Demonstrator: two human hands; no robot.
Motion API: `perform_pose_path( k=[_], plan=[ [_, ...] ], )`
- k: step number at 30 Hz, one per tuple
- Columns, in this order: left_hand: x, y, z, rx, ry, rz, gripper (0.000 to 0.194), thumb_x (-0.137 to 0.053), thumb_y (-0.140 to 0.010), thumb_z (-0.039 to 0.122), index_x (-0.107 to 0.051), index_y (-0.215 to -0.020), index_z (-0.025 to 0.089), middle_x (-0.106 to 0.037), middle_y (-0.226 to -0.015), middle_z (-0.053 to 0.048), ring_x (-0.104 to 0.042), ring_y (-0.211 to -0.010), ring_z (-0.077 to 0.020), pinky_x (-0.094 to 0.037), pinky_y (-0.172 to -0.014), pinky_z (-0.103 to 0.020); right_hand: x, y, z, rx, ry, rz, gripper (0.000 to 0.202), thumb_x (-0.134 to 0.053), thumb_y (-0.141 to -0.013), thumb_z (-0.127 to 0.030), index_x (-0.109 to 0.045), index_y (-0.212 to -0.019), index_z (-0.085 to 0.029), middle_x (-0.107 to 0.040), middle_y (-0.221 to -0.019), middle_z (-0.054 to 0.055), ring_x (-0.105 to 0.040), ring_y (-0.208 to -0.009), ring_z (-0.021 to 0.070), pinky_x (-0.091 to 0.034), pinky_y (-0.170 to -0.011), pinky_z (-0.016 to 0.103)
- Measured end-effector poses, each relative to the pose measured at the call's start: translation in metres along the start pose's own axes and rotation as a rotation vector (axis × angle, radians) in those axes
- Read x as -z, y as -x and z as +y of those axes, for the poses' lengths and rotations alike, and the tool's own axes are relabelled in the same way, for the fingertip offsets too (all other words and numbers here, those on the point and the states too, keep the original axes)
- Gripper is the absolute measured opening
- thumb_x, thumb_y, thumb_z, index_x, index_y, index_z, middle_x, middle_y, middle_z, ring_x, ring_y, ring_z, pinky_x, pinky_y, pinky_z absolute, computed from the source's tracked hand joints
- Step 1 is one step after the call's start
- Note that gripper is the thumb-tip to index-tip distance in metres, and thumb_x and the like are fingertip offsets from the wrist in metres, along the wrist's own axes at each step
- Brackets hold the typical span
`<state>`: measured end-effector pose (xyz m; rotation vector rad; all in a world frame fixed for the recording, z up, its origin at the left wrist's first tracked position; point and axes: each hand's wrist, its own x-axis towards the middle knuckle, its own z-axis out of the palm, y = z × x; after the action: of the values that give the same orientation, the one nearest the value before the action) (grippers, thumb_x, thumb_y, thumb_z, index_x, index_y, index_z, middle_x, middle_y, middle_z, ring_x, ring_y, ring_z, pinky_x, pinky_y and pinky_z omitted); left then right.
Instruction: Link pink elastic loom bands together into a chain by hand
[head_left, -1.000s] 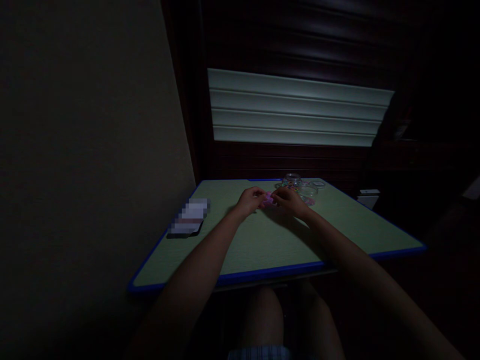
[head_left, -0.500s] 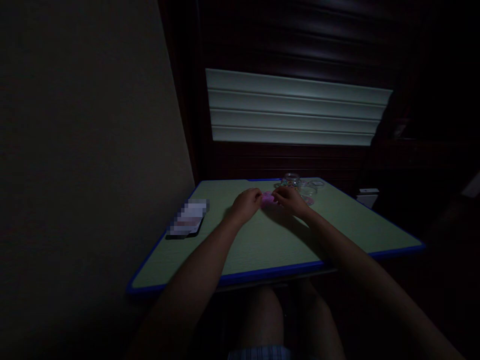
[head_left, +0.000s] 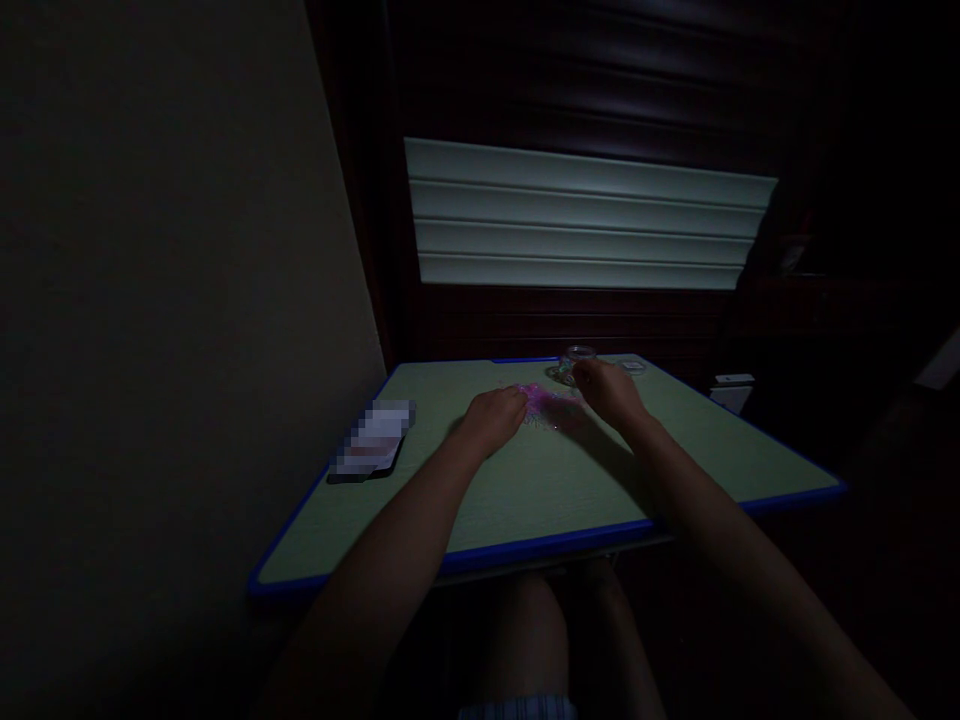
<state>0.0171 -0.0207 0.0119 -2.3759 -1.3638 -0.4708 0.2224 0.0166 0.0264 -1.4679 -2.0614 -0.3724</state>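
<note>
Small pink pieces (head_left: 535,400) lie spread over the green tabletop (head_left: 525,490), with tiny bits scattered around them. My left hand (head_left: 496,416) is closed at the left edge of the pink pieces; what its fingers hold, if anything, is too dark to make out. To the right, my right hand (head_left: 609,390) is raised above the table with curled fingers, and its contents cannot be made out. Just behind it stands a clear jar (head_left: 580,354), partly hidden by the hand.
A phone-like object (head_left: 375,440), blurred out, lies at the table's left edge. Near the back right is a clear round lid (head_left: 634,367). A wall (head_left: 330,300) rises along the left side.
The pink material, earlier bunched between both hands, is now spread on the table with scattered bits. My right hand has moved right and away from my left hand, which stays nearly in place.
</note>
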Motion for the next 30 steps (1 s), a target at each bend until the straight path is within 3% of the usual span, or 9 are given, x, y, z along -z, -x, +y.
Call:
perform_pose_path(
  k=[5,11,23,30],
  plan=[
    [-0.001,0.000,0.000,0.019,0.008,-0.033,0.029,-0.030,-0.086,0.028,-0.056,-0.089,0.017,-0.059,-0.093,-0.007,-0.055,-0.084,-0.0161,-0.042,-0.073,-0.026,0.012,-0.001,0.027,-0.218,0.171,0.151,0.033,-0.032,-0.085,-0.026,-0.062,-0.093,-0.015,-0.062,-0.089,0.012,-0.055,-0.077,0.0180,-0.032,-0.062,0.025],
    [-0.002,0.000,-0.001,-0.006,0.028,-0.016,0.029,-0.031,-0.086,0.028,-0.057,-0.089,0.016,-0.059,-0.093,-0.008,-0.056,-0.084,-0.0170,-0.041,-0.074,-0.028,0.011,0.002,0.045,-0.350,0.288,0.114,0.031,-0.035,-0.083,-0.023,-0.064,-0.087,-0.013,-0.062,-0.086,0.016,-0.058,-0.078,0.0205,-0.035,-0.067,0.028],
    [-0.002,-0.001,0.000,0.000,0.026,-0.039,0.030,-0.031,-0.085,0.029,-0.057,-0.087,0.016,-0.059,-0.090,-0.008,-0.056,-0.082,-0.0168,-0.041,-0.072,-0.027,0.005,0.000,0.050,-0.351,0.259,0.030,0.032,-0.037,-0.082,-0.026,-0.066,-0.088,-0.013,-0.063,-0.085,0.017,-0.059,-0.079,0.0233,-0.039,-0.066,0.029],
    [-0.002,-0.001,0.001,-0.003,0.024,-0.026,0.031,-0.031,-0.086,0.030,-0.058,-0.088,0.016,-0.060,-0.090,-0.008,-0.056,-0.082,-0.0176,-0.042,-0.073,-0.028,0.007,-0.002,0.044,-0.285,0.147,0.076,0.031,-0.039,-0.080,-0.027,-0.066,-0.085,-0.014,-0.064,-0.085,0.015,-0.059,-0.077,0.0214,-0.037,-0.063,0.027]
  ],
)
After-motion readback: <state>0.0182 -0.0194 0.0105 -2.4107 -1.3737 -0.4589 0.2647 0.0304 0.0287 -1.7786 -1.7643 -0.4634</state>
